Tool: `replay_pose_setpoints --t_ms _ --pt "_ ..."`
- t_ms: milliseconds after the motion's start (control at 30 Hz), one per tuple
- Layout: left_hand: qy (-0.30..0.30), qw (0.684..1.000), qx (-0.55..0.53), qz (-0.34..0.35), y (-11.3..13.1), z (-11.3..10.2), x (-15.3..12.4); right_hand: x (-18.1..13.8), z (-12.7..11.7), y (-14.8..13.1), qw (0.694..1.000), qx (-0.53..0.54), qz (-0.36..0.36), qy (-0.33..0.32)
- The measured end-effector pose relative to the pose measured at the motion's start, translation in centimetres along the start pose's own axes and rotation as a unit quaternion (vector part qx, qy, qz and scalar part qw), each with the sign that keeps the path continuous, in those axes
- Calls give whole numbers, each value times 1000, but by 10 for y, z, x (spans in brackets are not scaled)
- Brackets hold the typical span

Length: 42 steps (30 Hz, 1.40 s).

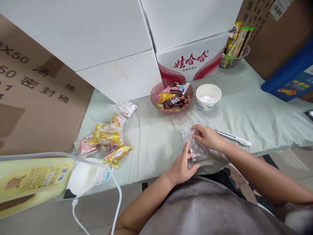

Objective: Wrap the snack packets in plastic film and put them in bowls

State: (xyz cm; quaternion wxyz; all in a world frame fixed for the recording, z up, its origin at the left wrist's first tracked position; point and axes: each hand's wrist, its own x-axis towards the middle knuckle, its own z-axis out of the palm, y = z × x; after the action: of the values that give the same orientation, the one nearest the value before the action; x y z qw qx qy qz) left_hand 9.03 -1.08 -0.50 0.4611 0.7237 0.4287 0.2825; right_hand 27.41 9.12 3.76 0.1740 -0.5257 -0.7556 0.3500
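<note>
A crinkled clear plastic bag lies at the near edge of the cloth-covered table, between my two hands. My left hand touches its left side, thumb and index finger stretched apart, with other fingertips partly hidden. Curled over the bag's upper part are the fingers of my right hand. A white utility knife lies just right of that hand. Farther back stand a pink bowl of wrapped snacks and a white paper bowl with clear plastic inside.
Bagged yellow-wrapped snacks lie on the left, beside another paper bowl. A white cable crosses the lower left. White boxes line the back; a clear bowl of snacks and a blue package stand at right.
</note>
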Motion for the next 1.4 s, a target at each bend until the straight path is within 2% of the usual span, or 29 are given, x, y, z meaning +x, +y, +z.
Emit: replay_pose_setpoints --t_ms 133,233,367,467,533,633,700,767,833,900,967,1067,1133,1200,1300,1333,1400 --pt "8 997 64 35 1 -1 2 13 11 -4 997 -77 17 -17" --pt "7 987 132 87 0 -1 4 12 19 -2 988 -151 12 25" --pt "11 980 156 121 -1 3 5 11 26 8 967 -219 -89 94" --pt "21 971 189 147 4 5 2 12 28 17 960 -217 -140 104" --pt "68 965 215 133 11 1 0 12 28 22 960 -211 -150 104" --pt "184 946 247 99 23 -15 3 12 29 24 960 -207 -155 104" --pt "217 934 261 113 26 -29 11 11 30 24 960 -205 -158 105" --pt "180 934 270 152 22 -41 24 10 31 23 959 -206 -158 109" --pt "106 936 283 179 12 -48 38 10 32 23 958 -209 -160 112" --pt "62 936 299 177 -1 -50 48 12 31 25 956 -215 -161 114" --pt "64 937 302 163 -11 -48 53 13 27 27 953 -226 -149 135" --pt "85 938 293 163 -18 -45 52 9 16 29 942 -232 -104 218" --pt "88 938 290 167 -18 -45 50 -1 9 26 937 -207 -119 253" --pt "86 940 287 163 -17 -45 49 -17 7 21 940 -172 -200 216" --pt "89 944 278 151 -16 -46 50 -45 16 16 932 -152 -317 83" --pt "90 945 277 149 -16 -46 50 -53 21 16 931 -153 -328 55" --pt "86 944 280 151 -17 -46 50 -66 32 18 935 -157 -316 38"
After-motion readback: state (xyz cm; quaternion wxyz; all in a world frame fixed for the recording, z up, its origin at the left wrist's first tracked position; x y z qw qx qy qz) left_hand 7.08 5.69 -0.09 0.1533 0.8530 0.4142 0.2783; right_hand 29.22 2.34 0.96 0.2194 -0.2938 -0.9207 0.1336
